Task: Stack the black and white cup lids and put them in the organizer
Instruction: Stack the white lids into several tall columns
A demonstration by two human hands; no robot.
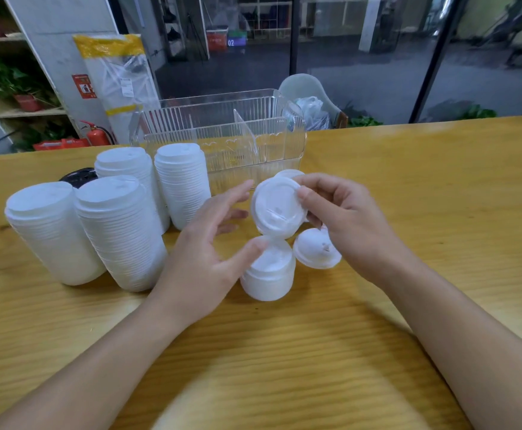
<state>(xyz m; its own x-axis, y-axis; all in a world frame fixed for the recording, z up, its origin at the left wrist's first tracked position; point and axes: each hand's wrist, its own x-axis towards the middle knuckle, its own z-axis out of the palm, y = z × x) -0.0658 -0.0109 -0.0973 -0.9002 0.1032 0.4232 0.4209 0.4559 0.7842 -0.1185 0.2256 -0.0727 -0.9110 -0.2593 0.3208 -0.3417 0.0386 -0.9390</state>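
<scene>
My right hand (343, 218) pinches a white cup lid (276, 207) by its rim and holds it tilted above the table. My left hand (210, 243) is spread open just left of it, thumb touching the top of a short stack of white lids (269, 273) that stands on the table. A single white lid (315, 251) lies beside that stack under my right hand. Several tall stacks of white lids (120, 231) stand at the left. A black lid (78, 176) peeks out behind them. The clear ribbed organizer (222, 131) stands behind, divided in two.
The wooden table (408, 187) runs wide to the right and toward me. A wrapped package (117, 79) leans against the wall behind the organizer. A pale chair (309, 94) with a plastic bag sits beyond the far edge.
</scene>
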